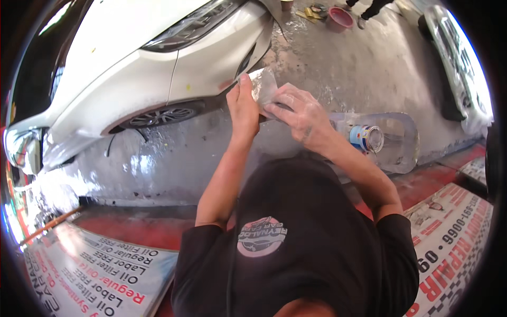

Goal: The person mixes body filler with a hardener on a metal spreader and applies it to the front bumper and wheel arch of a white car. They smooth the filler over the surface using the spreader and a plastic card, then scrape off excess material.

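Grey floor (369,74) is seen in the head view, with one white car (211,68) left. One translucent sheet (268,83) lies between both hands, long axis unclear: pinched by the right hand (306,113), touched by the left hand (243,112), whose closure cannot be told. One can (365,138) and one clear container (414,138) are seen right.

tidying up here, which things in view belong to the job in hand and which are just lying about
In the work, it seems:
- pale sheet, between left hand and right hand
- possibly the blue-labelled can

Apparently just lying about:
- reddish bucket
- yellow items beside it
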`<act>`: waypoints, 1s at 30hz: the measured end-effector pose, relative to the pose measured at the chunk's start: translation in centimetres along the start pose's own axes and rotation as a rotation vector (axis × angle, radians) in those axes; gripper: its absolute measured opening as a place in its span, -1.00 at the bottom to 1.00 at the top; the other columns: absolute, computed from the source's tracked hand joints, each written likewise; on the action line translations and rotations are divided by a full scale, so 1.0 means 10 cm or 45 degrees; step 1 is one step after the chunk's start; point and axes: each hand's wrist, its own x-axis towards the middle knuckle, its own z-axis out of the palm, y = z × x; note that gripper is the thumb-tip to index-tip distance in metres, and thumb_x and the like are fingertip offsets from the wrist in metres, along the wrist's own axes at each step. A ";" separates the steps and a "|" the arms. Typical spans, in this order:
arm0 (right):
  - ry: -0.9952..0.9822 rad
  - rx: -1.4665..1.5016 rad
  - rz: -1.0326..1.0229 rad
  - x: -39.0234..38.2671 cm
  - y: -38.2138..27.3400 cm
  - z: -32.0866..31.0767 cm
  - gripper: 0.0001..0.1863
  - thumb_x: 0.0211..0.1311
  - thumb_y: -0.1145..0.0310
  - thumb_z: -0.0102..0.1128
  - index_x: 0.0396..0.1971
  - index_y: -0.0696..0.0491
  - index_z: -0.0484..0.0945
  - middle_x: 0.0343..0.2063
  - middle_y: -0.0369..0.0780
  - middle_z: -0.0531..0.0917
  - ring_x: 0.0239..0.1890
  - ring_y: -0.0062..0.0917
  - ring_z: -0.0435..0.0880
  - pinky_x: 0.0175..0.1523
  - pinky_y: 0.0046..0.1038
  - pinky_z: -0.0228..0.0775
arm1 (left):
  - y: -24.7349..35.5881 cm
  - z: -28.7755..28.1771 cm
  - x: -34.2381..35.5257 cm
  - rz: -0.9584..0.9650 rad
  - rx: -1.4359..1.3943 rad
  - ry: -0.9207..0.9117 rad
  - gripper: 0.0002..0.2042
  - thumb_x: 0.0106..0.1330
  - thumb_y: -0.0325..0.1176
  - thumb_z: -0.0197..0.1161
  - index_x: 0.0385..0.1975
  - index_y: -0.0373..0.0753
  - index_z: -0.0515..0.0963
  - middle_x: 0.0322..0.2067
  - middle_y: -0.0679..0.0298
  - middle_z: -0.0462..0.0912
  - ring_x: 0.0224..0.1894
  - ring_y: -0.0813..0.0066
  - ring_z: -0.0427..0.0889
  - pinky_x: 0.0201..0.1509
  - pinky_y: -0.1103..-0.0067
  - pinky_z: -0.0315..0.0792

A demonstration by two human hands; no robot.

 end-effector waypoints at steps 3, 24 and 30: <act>-0.056 0.008 -0.066 -0.08 -0.08 0.05 -0.53 -0.14 0.57 0.17 -0.10 0.07 0.68 -0.10 -0.19 0.63 0.11 -0.24 0.58 0.16 -0.16 0.47 | -0.02 -0.18 -0.06 -0.031 0.056 0.046 -0.60 0.57 -0.17 0.01 -0.14 -0.47 0.58 -0.26 0.19 0.66 -0.28 0.47 0.61 -0.21 0.49 0.50; 0.051 0.690 -0.369 -0.34 0.60 -0.42 -0.41 0.06 0.72 0.00 0.15 0.06 0.60 0.17 -0.02 0.56 0.27 -0.09 0.50 0.39 -0.19 0.32 | -0.61 0.20 -0.45 -0.211 -0.898 0.086 -0.59 0.56 -0.28 -0.07 0.25 -0.42 0.39 0.13 0.01 0.60 0.17 0.11 0.60 0.31 0.21 0.45; -0.271 0.550 -0.293 -0.30 0.80 -0.21 -0.28 -0.08 0.67 0.13 0.23 0.00 0.53 0.16 -0.06 0.51 0.27 -0.08 0.47 0.35 -0.18 0.36 | -0.61 0.01 -0.55 -0.258 -0.905 0.262 -0.62 0.57 -0.29 -0.03 0.21 -0.41 0.42 0.11 0.02 0.60 0.14 0.12 0.61 0.28 0.22 0.47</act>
